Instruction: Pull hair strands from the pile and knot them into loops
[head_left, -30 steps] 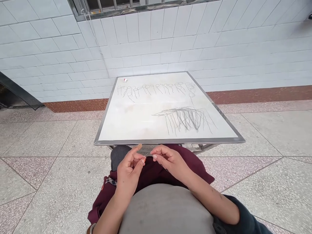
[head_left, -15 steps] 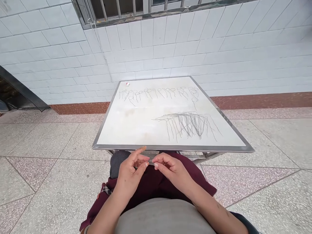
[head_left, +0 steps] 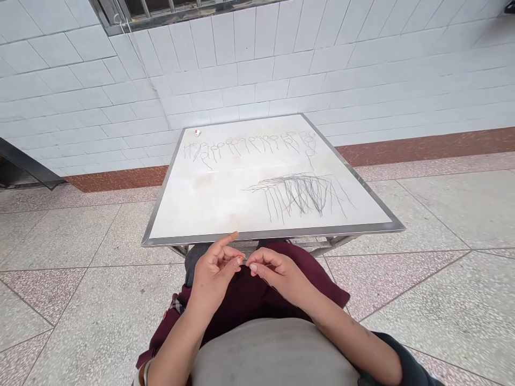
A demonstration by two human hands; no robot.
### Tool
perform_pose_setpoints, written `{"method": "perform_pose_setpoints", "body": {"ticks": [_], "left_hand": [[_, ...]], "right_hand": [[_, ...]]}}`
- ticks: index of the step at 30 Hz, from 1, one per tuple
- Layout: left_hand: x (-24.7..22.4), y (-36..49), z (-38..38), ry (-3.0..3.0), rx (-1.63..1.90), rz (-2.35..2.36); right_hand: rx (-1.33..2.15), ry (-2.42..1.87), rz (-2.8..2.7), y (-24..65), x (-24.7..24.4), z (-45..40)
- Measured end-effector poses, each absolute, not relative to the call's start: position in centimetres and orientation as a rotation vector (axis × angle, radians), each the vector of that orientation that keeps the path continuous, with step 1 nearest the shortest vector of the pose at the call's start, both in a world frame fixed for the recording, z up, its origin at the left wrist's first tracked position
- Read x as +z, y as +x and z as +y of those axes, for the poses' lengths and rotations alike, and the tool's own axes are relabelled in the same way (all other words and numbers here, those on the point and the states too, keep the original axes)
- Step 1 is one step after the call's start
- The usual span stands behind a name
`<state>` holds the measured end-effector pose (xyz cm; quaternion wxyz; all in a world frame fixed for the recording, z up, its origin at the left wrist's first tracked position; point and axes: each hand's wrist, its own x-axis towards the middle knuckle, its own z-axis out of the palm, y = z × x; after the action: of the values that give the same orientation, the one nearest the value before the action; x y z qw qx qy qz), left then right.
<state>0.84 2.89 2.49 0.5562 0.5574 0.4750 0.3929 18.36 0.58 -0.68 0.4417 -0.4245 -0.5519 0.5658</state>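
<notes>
The thin dark strand [head_left: 246, 260] is at the fingertips above the lap, its short visible span running roughly left to right; its full length cannot be made out. The left hand [head_left: 212, 274] pinches it between thumb and fingers, one finger stretched toward the table, with a small orange spot [head_left: 240, 259] at the thumb tip. The right hand [head_left: 281, 272] grips it in a closed pinch, palm turned inward, fingers pointing left. Both forearms reach in from the near side, around a grey-clad torso [head_left: 273, 351], over maroon cloth [head_left: 317, 268].

Beyond lies a white rectangular tabletop with a metal rim [head_left: 189, 209]. Tangled dark strands [head_left: 303, 193] spread on its near right; a row of looped strands [head_left: 249, 143] crosses its far part, and a small red-and-white object [head_left: 197, 133] sits far left. Speckled stone floor [head_left: 108, 316] surrounds it. Farthest are the white tiled wall [head_left: 257, 59], its reddish-brown base band [head_left: 422, 146] and a barred window [head_left: 161, 8] at left.
</notes>
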Motion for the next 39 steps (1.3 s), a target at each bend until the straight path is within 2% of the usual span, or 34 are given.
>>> {"method": "perform_pose_setpoints", "body": {"ticks": [13,39], "left_hand": [[3.2,1.4,0.7,1.321,0.951,1.011],[2.4,2.2,2.3,1.270,1.030,1.086]], "right_hand": [[1.987,-0.726,-0.761,17.9,-0.1,-0.6],[1.859,-0.882,-0.761,17.3,0.5,1.2]]}}
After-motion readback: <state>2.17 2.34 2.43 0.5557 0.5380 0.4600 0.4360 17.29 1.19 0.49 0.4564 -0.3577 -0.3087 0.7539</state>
